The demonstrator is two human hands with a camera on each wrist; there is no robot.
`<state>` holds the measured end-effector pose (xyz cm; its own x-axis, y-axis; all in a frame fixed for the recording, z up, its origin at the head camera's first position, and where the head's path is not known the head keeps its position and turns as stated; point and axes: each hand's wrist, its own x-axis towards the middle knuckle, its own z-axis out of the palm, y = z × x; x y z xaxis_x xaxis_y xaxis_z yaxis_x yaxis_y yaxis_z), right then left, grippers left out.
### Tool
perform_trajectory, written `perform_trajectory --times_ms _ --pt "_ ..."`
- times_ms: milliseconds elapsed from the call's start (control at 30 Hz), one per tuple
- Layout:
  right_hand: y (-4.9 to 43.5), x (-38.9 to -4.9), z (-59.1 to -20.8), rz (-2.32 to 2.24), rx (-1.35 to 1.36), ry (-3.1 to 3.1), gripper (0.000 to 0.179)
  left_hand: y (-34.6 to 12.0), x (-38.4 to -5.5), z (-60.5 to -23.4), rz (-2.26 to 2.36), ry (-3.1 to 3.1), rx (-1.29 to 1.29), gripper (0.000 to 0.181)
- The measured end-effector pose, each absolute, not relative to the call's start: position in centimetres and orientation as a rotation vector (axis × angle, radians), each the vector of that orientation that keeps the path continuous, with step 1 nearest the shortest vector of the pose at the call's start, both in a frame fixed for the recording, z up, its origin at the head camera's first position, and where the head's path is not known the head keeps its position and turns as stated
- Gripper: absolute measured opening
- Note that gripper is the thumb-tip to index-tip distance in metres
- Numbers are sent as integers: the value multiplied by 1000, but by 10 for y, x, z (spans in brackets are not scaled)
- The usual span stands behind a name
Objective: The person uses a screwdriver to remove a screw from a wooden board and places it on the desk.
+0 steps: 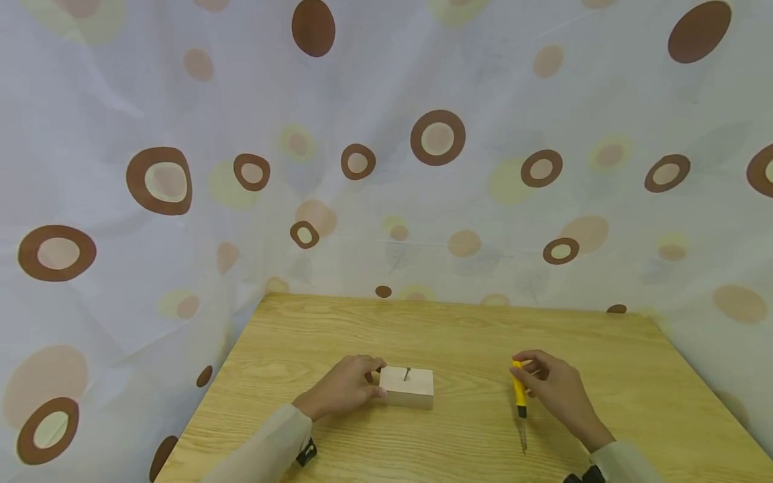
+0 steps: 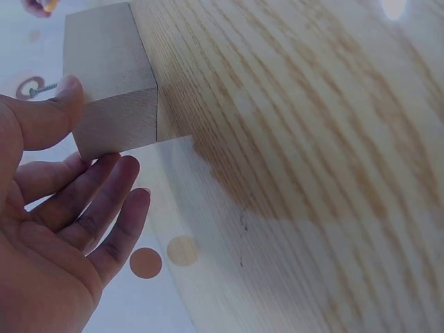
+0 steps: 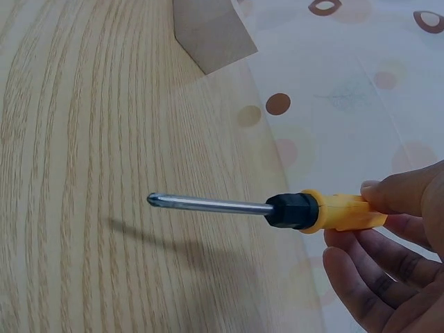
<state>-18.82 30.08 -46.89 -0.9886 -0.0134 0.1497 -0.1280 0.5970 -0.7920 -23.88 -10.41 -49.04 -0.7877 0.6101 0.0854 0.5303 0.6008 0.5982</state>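
A pale wooden block [image 1: 410, 400] lies flat on the table, and a screw [image 1: 407, 374] stands up, slightly tilted, from its top face. My left hand [image 1: 345, 388] grips the block's left end between thumb and fingers; the left wrist view shows the thumb on one edge of the block [image 2: 114, 62] and fingertips at another. To the right, my right hand [image 1: 560, 388] pinches the yellow handle of a screwdriver [image 1: 520, 394], its metal shaft pointing down toward me. In the right wrist view the tip of the screwdriver [image 3: 208, 205] is apart from the table and the block.
The wood-grain table [image 1: 471, 335] reaches back to a white curtain [image 1: 374, 87] patterned with brown and yellow circles. The curtain also hangs along the left and right sides. Dark straps show at both wrists.
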Motion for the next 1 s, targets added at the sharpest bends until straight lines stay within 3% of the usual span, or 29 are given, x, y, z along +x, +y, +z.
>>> perform_trajectory --times_ms 1000 --pt "306 -192 -490 1289 66 -2776 35 -104 -237 -489 935 2700 974 52"
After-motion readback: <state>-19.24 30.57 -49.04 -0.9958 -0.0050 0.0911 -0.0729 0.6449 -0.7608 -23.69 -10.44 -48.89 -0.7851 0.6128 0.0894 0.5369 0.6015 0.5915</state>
